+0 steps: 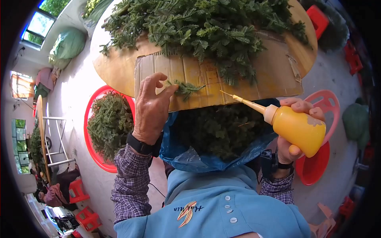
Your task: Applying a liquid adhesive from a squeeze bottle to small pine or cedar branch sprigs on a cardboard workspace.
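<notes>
My left hand (pixel 154 107) pinches a small evergreen sprig (pixel 188 88) by one end, over a flattened cardboard sheet (pixel 181 68). In my right hand (pixel 287 145) is a squeeze bottle (pixel 297 128) of yellow liquid, tilted so its long thin nozzle (pixel 238 98) points left over the sheet's near edge. The nozzle tip is a short way from the sprig and does not touch it. Yellow stains mark the cardboard. Behind it, a large heap of evergreen sprigs (pixel 205 32) covers much of the round wooden table (pixel 116 68).
Against my front, below the table edge, an open blue plastic bag (pixel 190 160) holds more sprigs. A red plastic basket (pixel 89 142) of greenery stands left, and a pink and red plastic chair (pixel 315 166) right. Another person (pixel 55 193) sits at a table far left, near red stools (pixel 87 218).
</notes>
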Tool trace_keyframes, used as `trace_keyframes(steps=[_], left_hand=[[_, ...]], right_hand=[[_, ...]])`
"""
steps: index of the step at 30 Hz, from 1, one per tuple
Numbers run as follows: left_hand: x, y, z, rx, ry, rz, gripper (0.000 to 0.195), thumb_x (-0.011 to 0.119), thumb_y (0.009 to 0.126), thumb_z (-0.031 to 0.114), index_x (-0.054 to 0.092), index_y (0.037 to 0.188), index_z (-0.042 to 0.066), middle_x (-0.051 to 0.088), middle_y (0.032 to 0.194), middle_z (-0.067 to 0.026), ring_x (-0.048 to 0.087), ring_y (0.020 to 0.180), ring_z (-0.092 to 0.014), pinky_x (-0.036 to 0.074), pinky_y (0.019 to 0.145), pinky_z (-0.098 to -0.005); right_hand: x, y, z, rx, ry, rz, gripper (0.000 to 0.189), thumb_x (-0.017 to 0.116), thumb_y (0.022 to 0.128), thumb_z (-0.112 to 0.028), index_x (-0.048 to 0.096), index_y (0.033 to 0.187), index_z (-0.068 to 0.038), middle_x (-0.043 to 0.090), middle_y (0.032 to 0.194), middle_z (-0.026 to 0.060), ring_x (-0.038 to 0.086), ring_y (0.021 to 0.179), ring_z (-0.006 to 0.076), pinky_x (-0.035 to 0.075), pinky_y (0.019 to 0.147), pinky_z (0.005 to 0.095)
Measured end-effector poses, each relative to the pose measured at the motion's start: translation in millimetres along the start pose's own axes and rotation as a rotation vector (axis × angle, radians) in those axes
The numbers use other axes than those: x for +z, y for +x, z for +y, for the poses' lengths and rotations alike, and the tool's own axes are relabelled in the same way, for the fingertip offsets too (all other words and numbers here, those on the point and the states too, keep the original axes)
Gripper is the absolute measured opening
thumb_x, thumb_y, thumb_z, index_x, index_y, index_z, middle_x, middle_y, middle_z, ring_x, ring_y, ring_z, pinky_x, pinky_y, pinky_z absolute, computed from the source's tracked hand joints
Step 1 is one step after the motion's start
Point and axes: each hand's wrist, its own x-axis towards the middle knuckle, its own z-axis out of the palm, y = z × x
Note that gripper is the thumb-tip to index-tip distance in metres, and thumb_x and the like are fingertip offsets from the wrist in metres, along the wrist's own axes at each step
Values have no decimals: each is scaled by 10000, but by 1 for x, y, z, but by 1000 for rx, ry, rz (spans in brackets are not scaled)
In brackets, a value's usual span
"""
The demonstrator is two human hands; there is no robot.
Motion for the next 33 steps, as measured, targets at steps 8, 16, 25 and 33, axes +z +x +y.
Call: trace_keyframes(steps=[8, 16, 25, 33], left_hand=[[6, -8, 6, 131, 14, 35, 274, 591, 742, -43, 650, 1004, 11, 576, 1142, -107, 580, 898, -284, 504, 789, -370], [8, -16, 29, 59, 34, 44, 310, 603, 741, -24, 627, 1050, -11, 593, 1131, -137, 573, 988, -307, 500, 844, -386], [13, -21, 28, 42, 41, 55, 399, 576, 751, -29, 584, 1149, -9, 577, 1148, -159, 556, 1046, -322, 478, 899, -397], [9, -18, 41, -23, 35, -1, 513, 559, 726, -23, 579, 1227, 86, 565, 1172, -164, 534, 1074, -344, 468, 914, -424]], right_hand=[[3, 3, 1, -36, 85, 20, 835, 809, 674, -489, 371, 1232, -47, 571, 1030, 195, 586, 918, 380, 528, 798, 483], [11, 14, 5, -80, 156, -12, 842, 822, 663, -476, 367, 1243, -69, 571, 1051, 195, 584, 934, 384, 522, 813, 484], [29, 21, 16, -29, 182, -109, 823, 840, 657, -433, 349, 1227, -98, 558, 1071, 179, 576, 947, 356, 514, 833, 480], [37, 12, 21, 9, 214, -118, 783, 841, 667, -413, 352, 1196, -107, 556, 1065, 170, 572, 942, 343, 511, 839, 468]])
